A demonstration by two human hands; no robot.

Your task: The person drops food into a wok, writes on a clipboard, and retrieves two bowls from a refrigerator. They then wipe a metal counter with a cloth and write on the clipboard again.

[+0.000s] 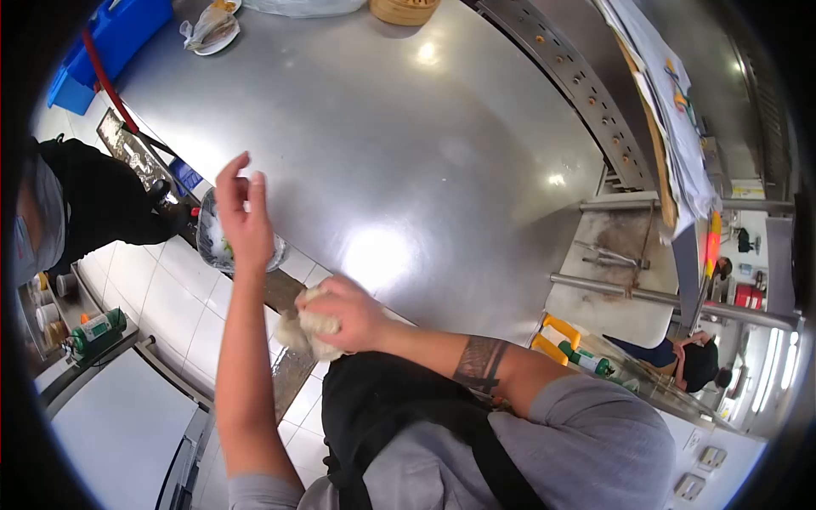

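Hands at the edge of a steel desk [408,144] — one raised, one gripping a cloth.

The left hand [242,217] lifts open-fingered near a metal bowl [212,242]; the right hand [348,310] clutches a crumpled pale cloth [310,331] at the desk's edge.

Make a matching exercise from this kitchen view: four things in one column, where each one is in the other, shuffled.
1. cloth
2. bamboo steamer
3. blue bin
4. green bottle

A. far edge of the steel counter, top centre
B. low shelf at the left
C. gripped in the right hand
D. upper left corner, beside the counter

Pairs: 1-C, 2-A, 3-D, 4-B
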